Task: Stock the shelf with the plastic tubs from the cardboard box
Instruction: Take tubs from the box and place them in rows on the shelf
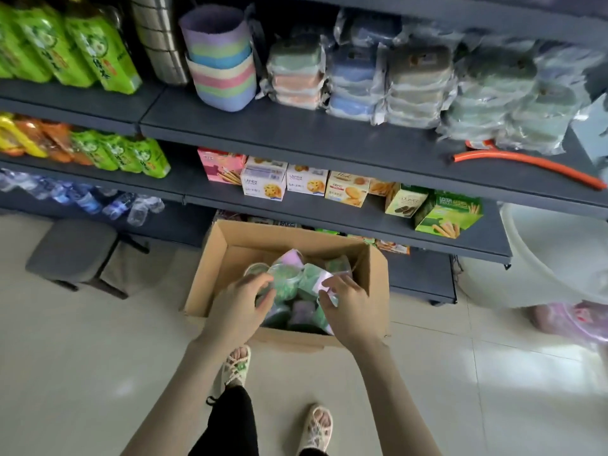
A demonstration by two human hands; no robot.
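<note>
Both hands are down inside the cardboard box (pixel 289 258), which stands open on the tiled floor just in front of the lowest tier of the shelf (pixel 329 133). Left hand (pixel 241 307) curls its fingers around a green plastic tub (pixel 284 279) near the box's left wall, thumb and fingers closing on its rim. Right hand (pixel 348 307) pinches the edge of a pale lilac-and-green wrapped tub (pixel 320 279) toward the box's right side; how firm either grasp is I cannot tell, since the tubs are blurred and crowded. More tubs lie jumbled beneath and behind these two, so the box looks far from emptied.

The step in hand appears to be the pick-up: getting hold of tubs before any lifting. Next, the move would call for raising them clear of the box walls without snagging neighbours, then carrying them up and away from the box to a bare stretch of shelf. Above the box, the tier holding stacked pastel tubs (pixel 223 64) and wrapped containers (pixel 355 80) shows open front space, a likely spot.
</note>
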